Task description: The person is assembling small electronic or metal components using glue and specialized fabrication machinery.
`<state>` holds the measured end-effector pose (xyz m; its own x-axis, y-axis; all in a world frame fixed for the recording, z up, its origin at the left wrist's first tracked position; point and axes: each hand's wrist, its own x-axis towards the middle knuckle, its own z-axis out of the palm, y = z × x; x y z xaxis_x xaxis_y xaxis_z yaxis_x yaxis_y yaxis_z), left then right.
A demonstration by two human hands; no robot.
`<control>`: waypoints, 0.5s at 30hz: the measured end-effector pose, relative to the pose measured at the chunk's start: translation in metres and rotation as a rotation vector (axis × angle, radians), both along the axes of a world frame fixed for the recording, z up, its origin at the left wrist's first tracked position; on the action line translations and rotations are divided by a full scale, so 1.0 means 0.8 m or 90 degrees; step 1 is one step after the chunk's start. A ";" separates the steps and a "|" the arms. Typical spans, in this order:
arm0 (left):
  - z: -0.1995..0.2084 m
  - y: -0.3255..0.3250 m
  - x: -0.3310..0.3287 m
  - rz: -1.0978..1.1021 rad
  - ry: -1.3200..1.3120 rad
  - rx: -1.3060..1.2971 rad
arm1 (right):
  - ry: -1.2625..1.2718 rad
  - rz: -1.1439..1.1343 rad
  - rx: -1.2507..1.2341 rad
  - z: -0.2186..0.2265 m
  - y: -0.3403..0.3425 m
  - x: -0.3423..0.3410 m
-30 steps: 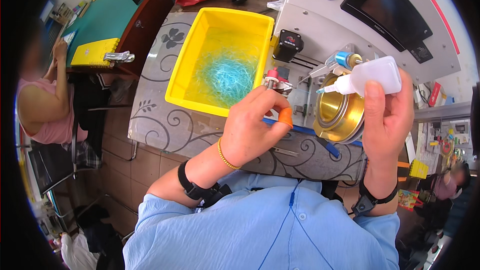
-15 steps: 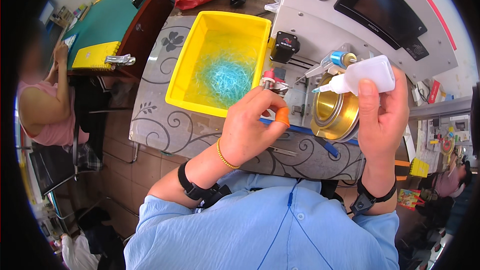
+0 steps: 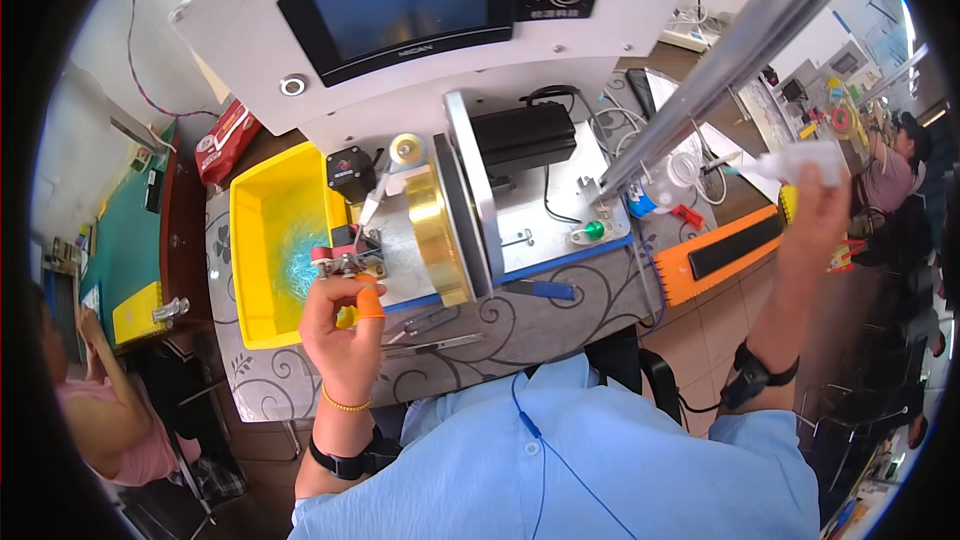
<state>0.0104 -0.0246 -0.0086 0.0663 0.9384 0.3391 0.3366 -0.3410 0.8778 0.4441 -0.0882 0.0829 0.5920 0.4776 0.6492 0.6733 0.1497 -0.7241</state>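
Observation:
My right hand (image 3: 818, 215), smeared a little by motion, holds a white squeeze bottle (image 3: 805, 162) with a thin nozzle, far out to the right. My left hand (image 3: 340, 335) is at the front left of the machine, its fingers curled together just before a small red and metal fixture (image 3: 348, 258). An orange finger cot (image 3: 370, 301) covers one of its fingertips. Whatever those fingers pinch, if anything, is hidden. Beside them a yellow bin (image 3: 262, 305) holds a tangle of light-blue strands (image 3: 303, 258). Right of the fixture stands a gold wheel (image 3: 432, 240).
The machine's white panel carries a screen (image 3: 400, 10). Tweezers (image 3: 425, 323) and a blue-handled tool (image 3: 540, 289) lie along the table's front. An orange board (image 3: 660, 265) lies at right, under a slanting metal post (image 3: 720, 70). A person in pink (image 3: 120, 420) sits at left.
The view has swung right. My right hand has carried the squeeze bottle from above the gold wheel out to the right. My left hand stays by the fixture, fingers still curled.

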 end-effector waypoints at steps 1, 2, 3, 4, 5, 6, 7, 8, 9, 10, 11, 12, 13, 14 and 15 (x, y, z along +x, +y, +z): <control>0.000 -0.001 0.000 0.008 -0.011 -0.003 | -0.019 -0.023 -0.059 -0.008 0.008 -0.003; 0.002 -0.003 -0.001 0.023 -0.023 -0.007 | -0.015 -0.013 -0.062 -0.017 0.013 -0.003; 0.003 -0.003 0.004 0.066 -0.057 -0.016 | -0.090 -0.039 -0.162 -0.025 0.020 -0.004; 0.004 0.001 0.009 0.084 -0.053 -0.020 | -0.169 -0.060 -0.260 -0.030 0.028 -0.006; 0.005 0.004 0.009 0.070 -0.039 -0.010 | -0.169 -0.017 -0.264 -0.034 0.032 -0.010; 0.007 0.003 0.008 0.059 -0.024 -0.003 | -0.211 0.000 -0.228 -0.033 0.032 -0.011; 0.009 0.001 0.007 0.059 -0.013 0.009 | -0.244 0.020 -0.165 -0.029 0.025 -0.014; 0.009 0.004 0.009 0.054 0.000 0.023 | -0.272 0.035 -0.098 -0.027 0.017 -0.019; 0.011 0.006 0.010 0.046 0.001 0.025 | -0.233 0.139 -0.054 -0.027 0.005 -0.028; 0.012 0.009 0.012 0.027 0.000 0.028 | -0.193 0.231 -0.012 -0.028 -0.008 -0.038; 0.012 0.007 0.012 0.038 0.009 0.025 | -0.142 0.440 -0.050 -0.027 -0.013 -0.069; 0.013 0.006 0.011 0.034 -0.009 0.014 | -0.080 0.601 -0.156 -0.036 -0.011 -0.101; 0.015 0.005 0.008 0.025 -0.029 0.002 | -0.141 0.673 -0.278 -0.037 -0.001 -0.144; 0.015 0.004 0.003 0.023 -0.027 -0.001 | -0.134 0.739 -0.360 -0.042 0.010 -0.188; 0.018 0.001 -0.001 0.015 -0.012 -0.027 | -0.150 0.787 -0.406 -0.056 0.021 -0.217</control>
<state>0.0093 -0.0237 0.0055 0.0389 0.9531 0.3002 0.3276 -0.2960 0.8973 0.2707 -0.0714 0.0385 -0.5107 0.8465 0.1508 0.4635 0.4187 -0.7810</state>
